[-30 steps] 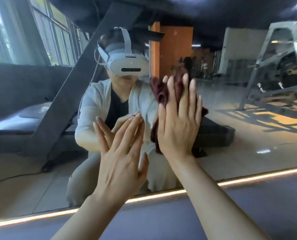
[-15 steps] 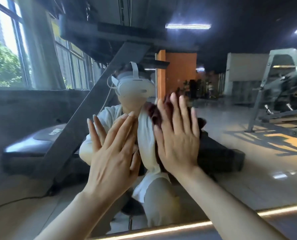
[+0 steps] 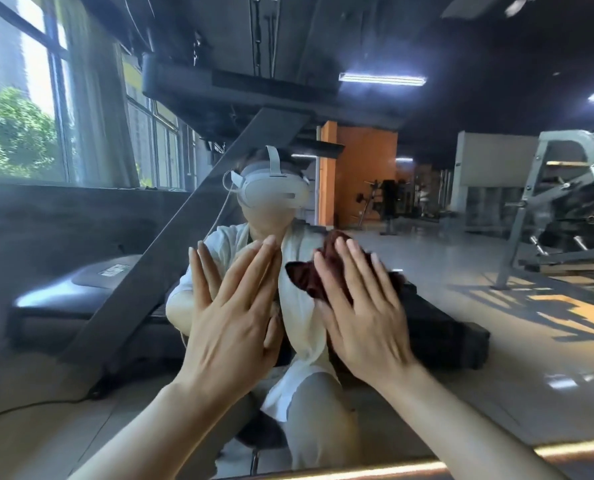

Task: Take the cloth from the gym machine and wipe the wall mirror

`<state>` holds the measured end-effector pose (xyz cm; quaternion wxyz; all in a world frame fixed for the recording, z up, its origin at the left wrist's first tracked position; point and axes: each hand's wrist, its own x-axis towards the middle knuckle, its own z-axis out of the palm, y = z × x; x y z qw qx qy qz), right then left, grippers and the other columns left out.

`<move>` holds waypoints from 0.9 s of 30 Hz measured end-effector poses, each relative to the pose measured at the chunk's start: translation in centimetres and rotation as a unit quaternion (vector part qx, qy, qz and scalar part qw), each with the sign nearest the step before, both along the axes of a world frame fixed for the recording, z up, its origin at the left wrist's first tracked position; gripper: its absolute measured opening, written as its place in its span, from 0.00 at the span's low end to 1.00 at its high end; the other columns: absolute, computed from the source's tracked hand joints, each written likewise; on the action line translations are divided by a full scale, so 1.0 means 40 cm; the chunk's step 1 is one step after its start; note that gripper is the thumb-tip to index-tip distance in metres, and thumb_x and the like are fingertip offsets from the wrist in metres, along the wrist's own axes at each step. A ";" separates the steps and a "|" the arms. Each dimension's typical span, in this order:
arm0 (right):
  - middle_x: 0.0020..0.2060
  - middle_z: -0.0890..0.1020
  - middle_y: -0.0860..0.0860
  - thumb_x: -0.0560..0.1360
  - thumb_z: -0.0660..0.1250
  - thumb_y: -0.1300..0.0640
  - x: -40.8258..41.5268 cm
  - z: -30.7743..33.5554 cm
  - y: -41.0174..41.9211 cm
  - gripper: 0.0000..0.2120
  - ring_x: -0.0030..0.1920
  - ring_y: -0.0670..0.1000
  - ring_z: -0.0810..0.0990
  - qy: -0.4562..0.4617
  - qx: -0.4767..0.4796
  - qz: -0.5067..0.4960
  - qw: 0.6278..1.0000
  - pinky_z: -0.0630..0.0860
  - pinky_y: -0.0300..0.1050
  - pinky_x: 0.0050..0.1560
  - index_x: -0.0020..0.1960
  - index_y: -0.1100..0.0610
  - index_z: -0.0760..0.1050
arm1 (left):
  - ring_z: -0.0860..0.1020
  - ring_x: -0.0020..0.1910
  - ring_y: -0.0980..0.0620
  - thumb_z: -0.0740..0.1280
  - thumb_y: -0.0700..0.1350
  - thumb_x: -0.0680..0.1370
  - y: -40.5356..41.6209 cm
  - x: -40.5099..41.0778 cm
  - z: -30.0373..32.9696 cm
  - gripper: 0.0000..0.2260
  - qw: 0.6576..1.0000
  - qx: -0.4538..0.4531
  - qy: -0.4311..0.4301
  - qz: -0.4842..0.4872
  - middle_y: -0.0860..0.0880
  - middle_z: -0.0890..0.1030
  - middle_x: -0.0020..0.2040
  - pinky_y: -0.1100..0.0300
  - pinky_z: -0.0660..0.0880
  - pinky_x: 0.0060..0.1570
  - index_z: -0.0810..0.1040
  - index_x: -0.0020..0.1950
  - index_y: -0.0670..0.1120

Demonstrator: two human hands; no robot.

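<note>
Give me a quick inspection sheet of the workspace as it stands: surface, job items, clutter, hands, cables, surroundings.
Surface: wall mirror, glass hazy at left, lit strip along its bottom edge.
Job's things: dark red cloth, bunched against the glass under the right hand.
Clutter: nothing seen.
Hands: right hand flat, straight fingers pressing the cloth on the mirror; left hand flat, fingers straight against the glass, holding nothing.
Cables: in the reflection, a thin white lead at the headset and a dark cord on the floor at lower left.
Surroundings: reflected treadmill, windows, orange pillar, grey weight machine.

two hands (image 3: 233,327), one cloth (image 3: 309,275), one mirror (image 3: 496,306).
</note>
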<state>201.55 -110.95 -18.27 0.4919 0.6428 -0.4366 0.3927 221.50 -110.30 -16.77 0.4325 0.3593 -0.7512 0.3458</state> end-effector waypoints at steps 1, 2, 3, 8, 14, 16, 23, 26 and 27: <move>0.77 0.64 0.61 0.85 0.54 0.50 -0.020 0.018 -0.001 0.25 0.78 0.60 0.61 -0.002 -0.006 0.005 1.000 0.53 0.56 0.80 0.79 0.57 0.61 | 0.65 0.76 0.44 0.62 0.48 0.79 -0.002 0.008 -0.001 0.27 1.000 0.003 -0.011 0.005 0.44 0.64 0.78 0.34 0.39 0.75 0.66 0.77 0.41; 0.77 0.65 0.62 0.85 0.54 0.50 -0.032 0.059 -0.005 0.25 0.78 0.60 0.61 -0.033 -0.019 0.008 0.999 0.50 0.53 0.81 0.79 0.58 0.61 | 0.65 0.76 0.44 0.60 0.49 0.79 -0.002 0.012 0.001 0.28 1.000 0.006 -0.019 0.009 0.44 0.64 0.78 0.35 0.38 0.75 0.66 0.77 0.41; 0.76 0.65 0.63 0.85 0.53 0.50 -0.039 0.111 -0.008 0.25 0.78 0.60 0.61 -0.082 -0.036 0.011 0.996 0.49 0.51 0.81 0.79 0.59 0.62 | 0.64 0.77 0.44 0.59 0.50 0.79 -0.003 0.013 0.003 0.28 1.000 0.008 -0.023 0.009 0.44 0.64 0.78 0.36 0.37 0.75 0.66 0.77 0.41; 0.77 0.62 0.67 0.85 0.52 0.49 0.019 0.215 -0.044 0.26 0.78 0.64 0.58 -0.199 -0.097 -0.018 0.975 0.54 0.60 0.79 0.79 0.62 0.61 | 0.62 0.78 0.45 0.65 0.48 0.76 0.000 0.044 -0.022 0.30 1.000 0.000 0.027 0.003 0.45 0.64 0.78 0.39 0.36 0.76 0.67 0.77 0.41; 0.76 0.60 0.69 0.85 0.52 0.46 0.294 0.209 -0.091 0.28 0.78 0.68 0.58 -0.155 -0.111 -0.029 0.981 0.57 0.66 0.76 0.80 0.60 0.59 | 0.63 0.77 0.46 0.69 0.51 0.73 -0.021 0.216 -0.075 0.34 0.996 0.020 0.077 0.039 0.45 0.66 0.78 0.28 0.45 0.73 0.67 0.77 0.42; 0.76 0.60 0.70 0.85 0.51 0.45 0.394 0.219 -0.102 0.28 0.78 0.68 0.57 -0.132 -0.104 -0.018 0.986 0.56 0.66 0.76 0.80 0.60 0.59 | 0.64 0.76 0.46 0.70 0.53 0.73 -0.027 0.269 -0.090 0.35 0.993 0.016 0.107 0.047 0.46 0.66 0.77 0.28 0.43 0.73 0.67 0.77 0.42; 0.76 0.60 0.69 0.85 0.51 0.49 0.713 0.176 -0.136 0.27 0.78 0.68 0.58 -0.036 -0.079 0.051 0.995 0.55 0.65 0.77 0.80 0.62 0.59 | 0.65 0.74 0.46 0.68 0.54 0.75 -0.044 0.443 -0.161 0.33 0.977 0.025 0.209 0.044 0.45 0.68 0.76 0.29 0.49 0.73 0.67 0.77 0.43; 0.76 0.63 0.67 0.85 0.49 0.56 0.813 0.102 -0.148 0.24 0.78 0.64 0.60 0.079 -0.050 0.086 0.992 0.54 0.60 0.79 0.79 0.61 0.62 | 0.66 0.74 0.43 0.64 0.47 0.78 -0.048 0.507 -0.192 0.27 0.960 0.039 0.276 0.008 0.43 0.68 0.75 0.39 0.54 0.76 0.67 0.76 0.40; 0.76 0.64 0.66 0.85 0.48 0.58 0.837 0.077 -0.148 0.23 0.78 0.63 0.61 0.116 -0.035 0.098 0.988 0.55 0.58 0.79 0.78 0.61 0.65 | 0.66 0.73 0.43 0.63 0.43 0.78 -0.040 0.525 -0.202 0.26 0.950 0.048 0.310 -0.001 0.42 0.68 0.74 0.41 0.59 0.75 0.67 0.76 0.39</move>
